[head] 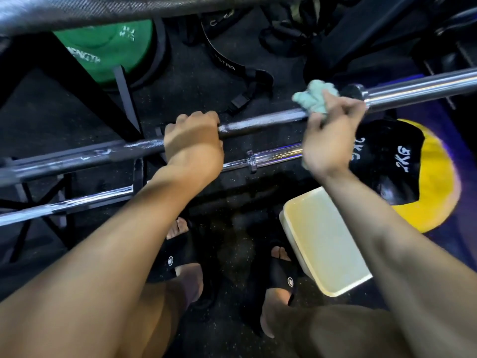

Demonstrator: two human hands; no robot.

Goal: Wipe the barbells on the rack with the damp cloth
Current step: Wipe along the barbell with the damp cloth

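On the rack [64,81], mid-frame: barbell [258,122], long axis running lower left to upper right, both ends cut off by the frame edges. Left hand [192,140] curled round the shaft. Right hand [327,133] grips a pale green cloth [313,98] against the bar beside the sleeve collar. Second barbell [271,156] below, partly hidden by both arms. Third bar [103,11] above, blurred.

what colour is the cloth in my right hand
Pale mint green. The cloth is bunched in the right hand against the barbell, seen in the head view.
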